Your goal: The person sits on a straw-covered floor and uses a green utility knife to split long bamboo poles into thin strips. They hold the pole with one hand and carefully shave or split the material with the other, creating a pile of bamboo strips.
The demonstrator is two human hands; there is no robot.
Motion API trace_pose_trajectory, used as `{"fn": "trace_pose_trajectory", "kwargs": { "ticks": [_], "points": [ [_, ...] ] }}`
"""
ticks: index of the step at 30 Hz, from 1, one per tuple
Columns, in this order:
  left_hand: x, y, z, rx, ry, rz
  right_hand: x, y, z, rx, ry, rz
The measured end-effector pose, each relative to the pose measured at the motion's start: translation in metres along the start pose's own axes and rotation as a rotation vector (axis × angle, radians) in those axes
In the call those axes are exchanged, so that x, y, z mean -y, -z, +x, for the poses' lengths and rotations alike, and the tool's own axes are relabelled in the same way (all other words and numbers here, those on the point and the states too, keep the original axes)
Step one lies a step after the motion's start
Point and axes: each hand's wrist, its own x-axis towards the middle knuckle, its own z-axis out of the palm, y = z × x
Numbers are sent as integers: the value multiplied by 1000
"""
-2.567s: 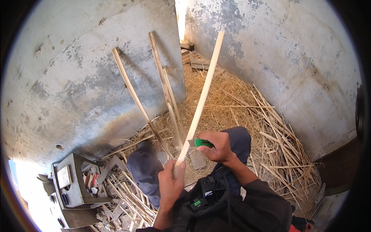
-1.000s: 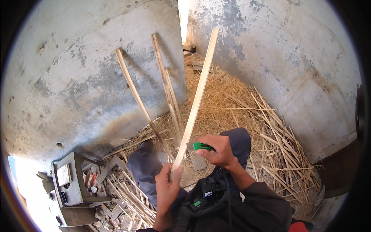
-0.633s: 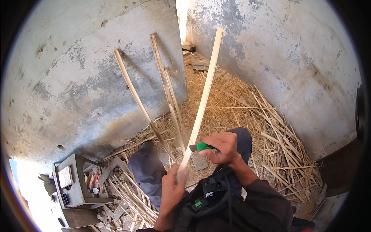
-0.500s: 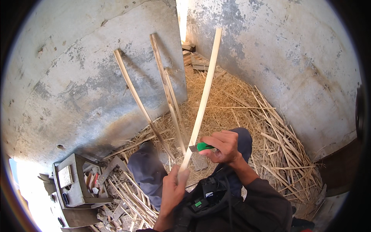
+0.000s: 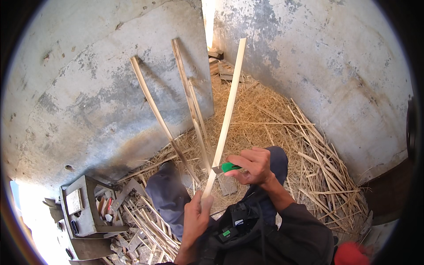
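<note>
A long pale wooden strip [image 5: 229, 108] rises from between my knees and leans slightly right toward its far end. My left hand [image 5: 198, 212] is closed around its near end, a little blurred. In my right hand [image 5: 254, 166] is a knife with a green handle [image 5: 229, 167], the fingers wrapped round it. Its short blade [image 5: 216, 169] touches the strip just beyond my left hand. How deep the edge sits in the wood I cannot tell.
Wooden strips [image 5: 152, 106] lean on the left wall. Straw-like shavings [image 5: 260, 104] cover the floor ahead, with piled sticks [image 5: 329, 168] at right. A grey wooden box [image 5: 88, 221] of odds and ends stands at left beside more strips [image 5: 152, 232]. Something red [image 5: 351, 254] shows at lower right.
The strip's far end has swung left and slightly down. Both hands and the knife have shifted a little left. The red thing at lower right has come further into view.
</note>
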Motion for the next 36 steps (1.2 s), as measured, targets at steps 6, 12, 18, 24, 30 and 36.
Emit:
{"fn": "trace_pose_trajectory", "kwargs": {
  "ticks": [6, 12, 18, 24, 30, 36],
  "points": [
    [11, 1, -6, 77, 53, 2, -14, -11, -4, -187, -120, 19],
    [35, 12, -31, 99, 76, 45, -131, 25, 6, -372, -681, 107],
    [36, 30, 2, -102, -17, -62, -83, 8, 2, -46, -603, 489],
    [-1, 13, 10, -111, 56, -74, -17, -7, 18, 202, -678, 963],
    [7, 1, 13, -69, -87, 86, -3, -17, 20, 168, -798, 1097],
    [-15, 0, 12, 55, 34, -46, -7, -8, 22, 128, -874, 1152]
  ]
}}
